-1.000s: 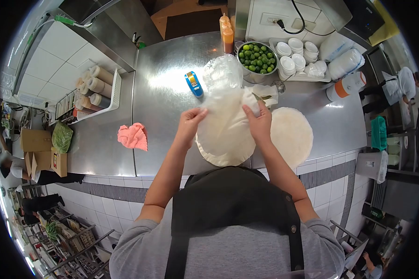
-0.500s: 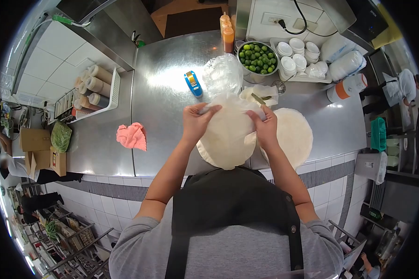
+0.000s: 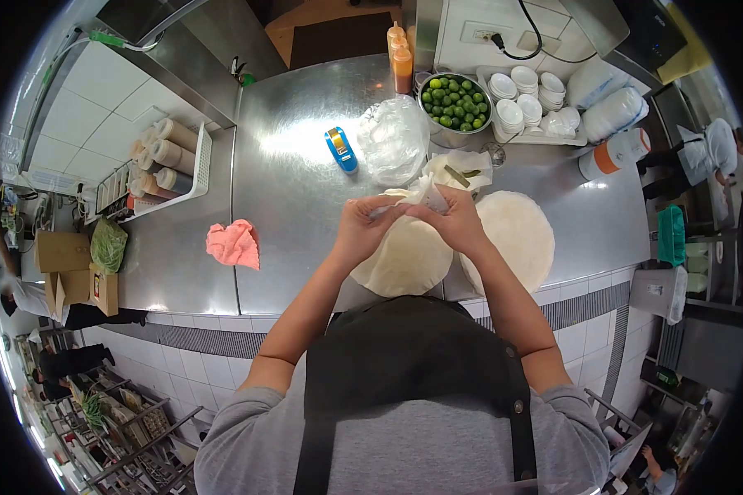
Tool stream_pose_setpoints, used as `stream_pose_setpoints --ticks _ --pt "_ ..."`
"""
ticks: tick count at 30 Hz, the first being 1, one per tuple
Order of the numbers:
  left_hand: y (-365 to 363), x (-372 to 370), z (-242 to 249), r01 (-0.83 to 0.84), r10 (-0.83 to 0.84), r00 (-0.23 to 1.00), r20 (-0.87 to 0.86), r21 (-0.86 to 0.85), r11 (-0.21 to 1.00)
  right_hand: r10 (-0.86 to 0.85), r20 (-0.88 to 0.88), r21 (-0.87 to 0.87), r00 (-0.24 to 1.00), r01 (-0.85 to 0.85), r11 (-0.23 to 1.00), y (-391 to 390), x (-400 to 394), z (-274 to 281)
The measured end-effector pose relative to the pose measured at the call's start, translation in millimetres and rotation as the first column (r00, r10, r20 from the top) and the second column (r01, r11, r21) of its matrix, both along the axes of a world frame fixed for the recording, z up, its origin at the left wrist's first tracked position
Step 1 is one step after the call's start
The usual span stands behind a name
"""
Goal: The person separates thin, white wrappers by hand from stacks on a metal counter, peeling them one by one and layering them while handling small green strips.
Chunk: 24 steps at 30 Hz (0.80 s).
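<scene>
While the left hand [image 3: 365, 225] and right hand [image 3: 457, 221] each have their grip pinched on the crumpled, thin white film-like sheet [image 3: 428, 195], centre frame, uneven pull could tear it; dropping low could snag the flat, round, cream-coloured dough-like disc [image 3: 409, 266] below.

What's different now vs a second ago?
The left hand and right hand have moved closer together; the thin white sheet, spread between them before, is now bunched up. Neither hand has let go. Unchanged: pink cloth, blue tape dispenser, limes, right-hand pale round.
</scene>
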<state>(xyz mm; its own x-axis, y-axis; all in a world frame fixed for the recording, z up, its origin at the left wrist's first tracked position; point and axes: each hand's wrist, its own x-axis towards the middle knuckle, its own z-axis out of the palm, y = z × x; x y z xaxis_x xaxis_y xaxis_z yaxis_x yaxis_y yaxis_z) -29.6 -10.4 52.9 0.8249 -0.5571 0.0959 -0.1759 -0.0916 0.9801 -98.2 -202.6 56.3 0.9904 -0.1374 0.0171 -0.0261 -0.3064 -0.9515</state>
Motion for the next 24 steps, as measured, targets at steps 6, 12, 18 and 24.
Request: stream_pose_setpoints --ticks 6,12,18,24 --pt "27 5 7 -0.353 0.310 0.924 -0.225 -0.187 0.917 -0.191 0.041 0.286 0.981 0.171 0.943 -2 -5 -26" --pt "44 11 -22 -0.374 0.285 0.870 -0.401 -0.162 0.913 -0.188 0.100 0.093 0.977 0.179 0.979 -12 -15 -35" --pt "30 11 -9 0.104 -0.087 0.987 -0.134 0.117 0.988 0.051 0.330 0.039 0.943 -0.067 0.997 4 -10 -7" --pt "2 9 -7 -0.098 0.064 0.994 0.094 0.423 0.901 0.116 0.193 0.127 0.974 -0.142 0.982 -5 -13 2"
